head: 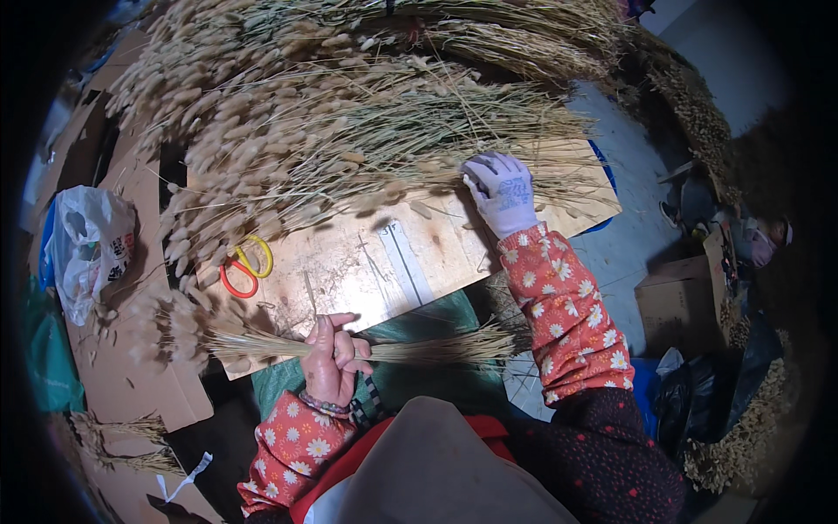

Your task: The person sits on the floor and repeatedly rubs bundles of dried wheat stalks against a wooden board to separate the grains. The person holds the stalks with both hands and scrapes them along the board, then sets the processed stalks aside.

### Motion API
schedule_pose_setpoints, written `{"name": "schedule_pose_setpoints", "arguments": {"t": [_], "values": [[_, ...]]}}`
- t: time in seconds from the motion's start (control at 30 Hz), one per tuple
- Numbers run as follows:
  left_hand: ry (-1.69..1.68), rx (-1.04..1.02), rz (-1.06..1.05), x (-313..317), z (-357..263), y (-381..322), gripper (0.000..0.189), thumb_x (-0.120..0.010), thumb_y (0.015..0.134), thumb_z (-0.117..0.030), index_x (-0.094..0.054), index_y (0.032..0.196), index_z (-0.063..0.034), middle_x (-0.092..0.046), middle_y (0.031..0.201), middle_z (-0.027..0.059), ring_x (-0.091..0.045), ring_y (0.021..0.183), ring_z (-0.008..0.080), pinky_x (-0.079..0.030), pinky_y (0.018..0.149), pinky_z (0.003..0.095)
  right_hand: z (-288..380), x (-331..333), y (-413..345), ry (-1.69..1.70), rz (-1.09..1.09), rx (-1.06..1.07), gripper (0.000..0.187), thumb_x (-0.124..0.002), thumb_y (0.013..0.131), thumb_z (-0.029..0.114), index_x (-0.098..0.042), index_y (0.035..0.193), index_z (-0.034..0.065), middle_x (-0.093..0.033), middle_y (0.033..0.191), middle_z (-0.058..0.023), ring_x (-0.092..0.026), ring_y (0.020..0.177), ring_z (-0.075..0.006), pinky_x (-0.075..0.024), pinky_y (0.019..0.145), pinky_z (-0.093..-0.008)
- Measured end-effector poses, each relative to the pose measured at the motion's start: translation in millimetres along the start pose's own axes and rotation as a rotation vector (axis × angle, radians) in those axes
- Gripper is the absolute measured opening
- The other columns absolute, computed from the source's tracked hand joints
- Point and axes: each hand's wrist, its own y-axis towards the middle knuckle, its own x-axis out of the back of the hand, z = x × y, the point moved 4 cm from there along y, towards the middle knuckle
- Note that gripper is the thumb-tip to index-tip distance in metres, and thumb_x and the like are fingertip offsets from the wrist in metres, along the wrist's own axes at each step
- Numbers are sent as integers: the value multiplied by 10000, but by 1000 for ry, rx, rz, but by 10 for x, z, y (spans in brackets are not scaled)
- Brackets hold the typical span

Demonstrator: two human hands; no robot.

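Note:
My bare left hand grips a bundle of dried bunny-tail grass near the front edge of a wooden board. Its fluffy heads point left and its bare stems run right over my lap. A purple-white work glove covers my right hand, which rests at the stems along the near side of a large pile of the same grass. Its fingertips reach into those stems, and whether they pinch any is hidden. Scissors with red and yellow handles lie at the board's left, their blades not visible.
Flattened cardboard covers the left side, with a white plastic bag on it. More tied grass lies behind the pile. To the right are a cardboard box, black plastic bags and dried plants. A person is partly visible at far right.

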Motion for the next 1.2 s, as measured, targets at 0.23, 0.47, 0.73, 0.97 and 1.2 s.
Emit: {"name": "schedule_pose_setpoints", "arguments": {"t": [0.23,0.47,0.73,0.97,1.2], "values": [[2,46,27,-57,18,-16,466,-389,1030,-348,-487,1250,51,-332,541,-16,-571,580,186,-532,438,278,394,303,-98,95,-108,118,317,-685,740,188,-652,1054,159,-619,1008,-56,-570,1033,-266,-402,979,-469],[-20,62,92,-70,27,-8,490,-464,1009,-314,-414,1356,28,-340,544,-23,-568,569,185,-527,452,268,986,133,-365,213,5,231,365,-708,694,134,-646,1053,139,-611,1023,-52,-560,1054,-290,-409,977,-480],[-21,102,28,-56,30,-12,447,-451,1014,-310,-457,1325,11,-326,528,-20,-552,564,181,-520,441,262,874,125,-397,360,255,-22,504,-705,722,229,-575,1202,146,-551,1211,-95,-452,1225,-334,-315,1056,-487],[0,114,-24,-32,46,-28,379,-448,1016,-298,-530,1210,17,-322,513,-19,-543,542,187,-511,436,269,1339,-164,-437,238,251,223,393,-678,773,231,-591,1137,110,-564,1198,-87,-467,1216,-333,-331,1041,-499],[6,120,-43,-36,47,-28,374,-458,1011,-299,-531,1205,12,-322,507,-20,-532,526,191,-502,431,269,1306,-292,-384,333,131,115,256,-640,707,102,-624,962,112,-601,1095,-62,-522,1141,-294,-368,1016,-499]]}}
